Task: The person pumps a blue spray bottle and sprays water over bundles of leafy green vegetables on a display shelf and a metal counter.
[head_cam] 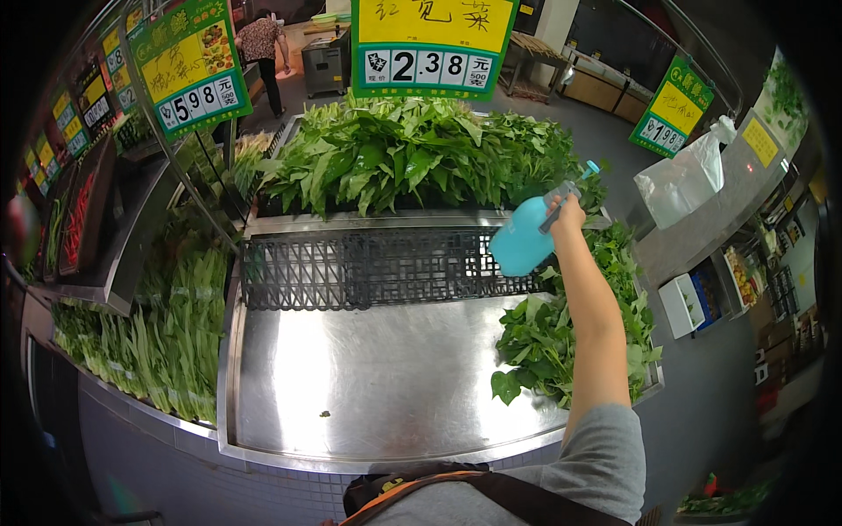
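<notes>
My right hand (569, 214) grips the grey trigger head of a light-blue pump spray bottle (524, 238). The bottle leans, its blue nozzle directed up and away from me over the leafy greens. Beneath it lie black plastic lattice crates (355, 269) on a stainless-steel display counter (395, 368). A heap of loose leafy greens (536, 348) covers the counter's right side, partly behind my forearm. Beyond the crates, a raised bed holds broad-leaved greens (395, 151). My left hand is out of view.
Bundled long-leaf greens (177, 322) fill the left counter. Yellow-green price signs (431, 49) hang above the displays on metal frames. A clear plastic bag (684, 177) hangs at right, near a white box (681, 306). A person (266, 56) stands in the back left.
</notes>
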